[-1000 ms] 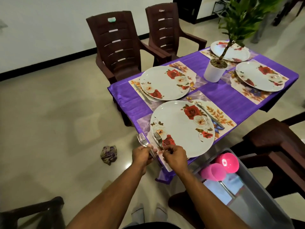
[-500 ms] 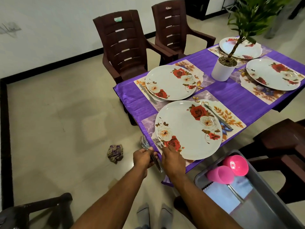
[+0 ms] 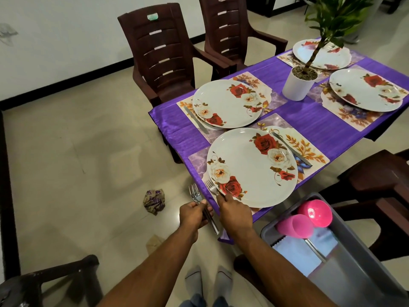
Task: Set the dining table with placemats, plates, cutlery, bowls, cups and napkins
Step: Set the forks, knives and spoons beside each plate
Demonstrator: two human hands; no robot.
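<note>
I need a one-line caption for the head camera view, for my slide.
Right hand lays a fork beside the nearest plate; left hand holds spare forks.

Single head-worn wide-angle view, looking forward and down, hands closest at the table's near corner (image 3: 223, 239), chairs (image 3: 161, 56) beyond

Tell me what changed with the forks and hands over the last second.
The right hand lowered its single fork from above the nearest plate to the placemat at its rim. The left hand still grips the spare forks off the table edge. Plates and knives unchanged.
</note>
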